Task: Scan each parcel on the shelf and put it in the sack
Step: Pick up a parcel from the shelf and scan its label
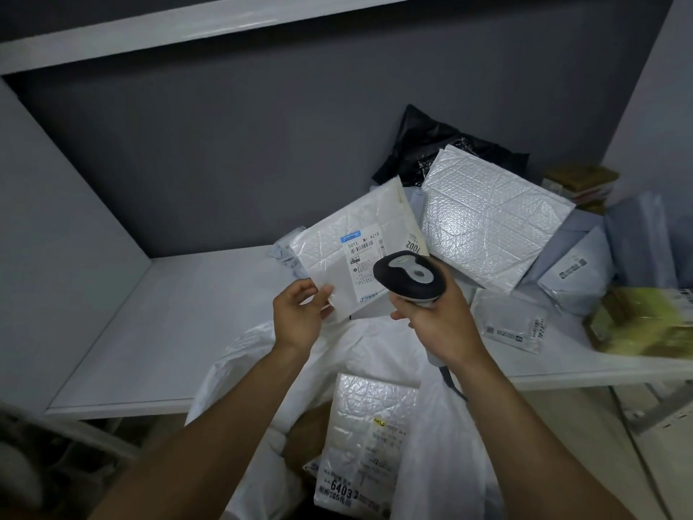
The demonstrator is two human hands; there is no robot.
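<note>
Parcel (pixel 352 253): white padded envelope, label facing up, held above the shelf, its lower left corner between the left fingers.
Left hand (pixel 300 317): thumb and fingers pinch that corner.
Right hand (pixel 438 317): fingers wrapped tight round the scanner handle.
Scanner (pixel 408 275): head just right of the left fingers, over the parcel's label edge.
Sack (pixel 431 407): white, open below both hands, another parcel (pixel 371 437) inside.
Shelf (pixel 168 313): more parcels (pixel 487 219) piled beyond the right fingers.
</note>
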